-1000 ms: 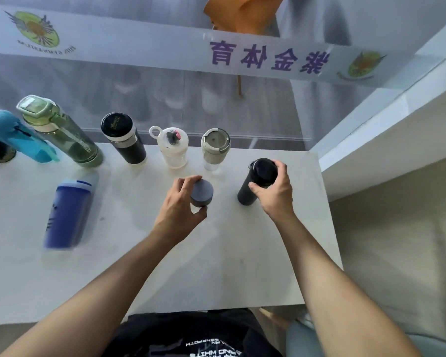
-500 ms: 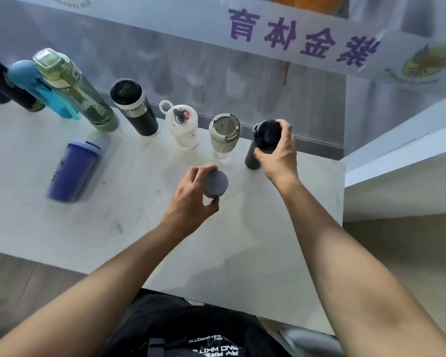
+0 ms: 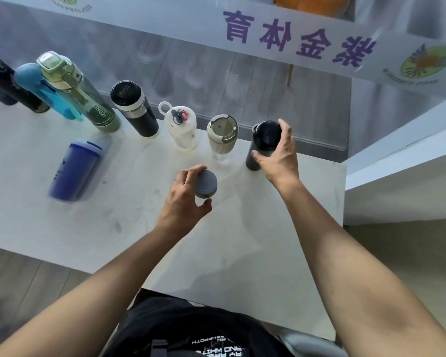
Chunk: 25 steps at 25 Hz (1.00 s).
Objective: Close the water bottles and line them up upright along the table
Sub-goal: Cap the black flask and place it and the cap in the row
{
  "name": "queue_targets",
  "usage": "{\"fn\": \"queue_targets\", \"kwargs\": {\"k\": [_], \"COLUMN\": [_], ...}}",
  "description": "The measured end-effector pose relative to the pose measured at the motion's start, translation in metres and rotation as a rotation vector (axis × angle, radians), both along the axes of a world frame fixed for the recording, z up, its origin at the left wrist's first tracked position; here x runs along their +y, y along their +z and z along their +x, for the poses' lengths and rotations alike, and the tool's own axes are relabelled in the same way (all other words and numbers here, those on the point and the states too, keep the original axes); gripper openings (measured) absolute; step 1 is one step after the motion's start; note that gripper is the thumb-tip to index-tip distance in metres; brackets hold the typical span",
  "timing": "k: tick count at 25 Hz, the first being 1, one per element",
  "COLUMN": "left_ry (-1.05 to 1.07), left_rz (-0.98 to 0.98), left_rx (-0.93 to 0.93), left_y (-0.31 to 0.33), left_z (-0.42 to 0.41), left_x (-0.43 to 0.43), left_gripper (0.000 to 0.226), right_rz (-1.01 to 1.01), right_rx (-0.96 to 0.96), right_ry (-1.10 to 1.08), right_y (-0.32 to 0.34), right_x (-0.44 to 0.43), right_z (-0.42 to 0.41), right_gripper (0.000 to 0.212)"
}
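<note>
Right hand [image 3: 277,153] grips the upright black flask [image 3: 263,143], just right of the beige tumbler [image 3: 222,136]. Left hand [image 3: 184,199] clamps a grey cap [image 3: 205,184], nearer than the tumbler.

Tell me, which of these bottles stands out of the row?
The blue bottle. It stands alone on the table, nearer the person than the row along the far edge, left of the left hand, and neither hand touches it.

Right hand [image 3: 277,157] grips the upright black bottle [image 3: 262,145] beside the beige tumbler [image 3: 222,136]; left hand [image 3: 184,202] holds a grey cap [image 3: 205,184].
</note>
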<state>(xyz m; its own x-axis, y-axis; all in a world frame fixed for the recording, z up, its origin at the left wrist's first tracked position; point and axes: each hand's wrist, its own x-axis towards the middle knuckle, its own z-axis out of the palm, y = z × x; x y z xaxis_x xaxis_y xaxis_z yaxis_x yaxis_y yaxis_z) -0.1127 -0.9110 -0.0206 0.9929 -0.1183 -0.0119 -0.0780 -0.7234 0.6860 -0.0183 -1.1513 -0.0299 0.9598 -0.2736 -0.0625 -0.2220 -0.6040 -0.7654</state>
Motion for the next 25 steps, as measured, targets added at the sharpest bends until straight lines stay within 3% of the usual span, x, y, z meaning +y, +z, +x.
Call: {"fn": "queue_targets", "kwargs": {"k": [3, 5, 7, 10, 13, 17, 22, 25], "left_ry": [-0.005, 0.018, 0.026, -0.046, -0.128, -0.267, -0.312, -0.303], "left_rz": [0.010, -0.022, -0.069, -0.101, -0.104, 0.036, 0.221, 0.338], "left_rx": [0.013, 0.041, 0.034, 0.033, 0.052, -0.004, -0.247, -0.275], "left_y": [0.002, 0.004, 0.005, 0.003, 0.001, -0.001, 0.018, 0.029], "left_z": [-0.002, -0.002, -0.001, 0.003, 0.004, 0.011, 0.048, 0.069], "left_x": [0.000, -0.004, -0.016, -0.043, -0.070, -0.087, -0.100, -0.109], "left_gripper": [0.088, 0.093, 0.082, 0.062, 0.061, 0.066, 0.058, 0.071], "right_rz": [-0.046, -0.106, -0.058, 0.066, 0.085, 0.024, -0.014, -0.017], "right_rx": [0.028, -0.102, -0.176, -0.060, -0.034, -0.041, -0.099, -0.102], "right_ry": [-0.058, -0.060, 0.087, 0.266, 0.249, 0.137, -0.021, -0.055], "right_y": [0.013, 0.022, 0.025, 0.024, 0.019, 0.021, 0.025, 0.025], "right_x": [0.000, 0.006, 0.018, 0.031, 0.017, -0.020, -0.064, -0.078], "right_z": [-0.012, -0.034, -0.067, -0.107, -0.118, -0.115, -0.089, -0.069], "right_gripper": [0.118, 0.107, 0.095, 0.085, 0.075, 0.066, 0.062, 0.062]}}
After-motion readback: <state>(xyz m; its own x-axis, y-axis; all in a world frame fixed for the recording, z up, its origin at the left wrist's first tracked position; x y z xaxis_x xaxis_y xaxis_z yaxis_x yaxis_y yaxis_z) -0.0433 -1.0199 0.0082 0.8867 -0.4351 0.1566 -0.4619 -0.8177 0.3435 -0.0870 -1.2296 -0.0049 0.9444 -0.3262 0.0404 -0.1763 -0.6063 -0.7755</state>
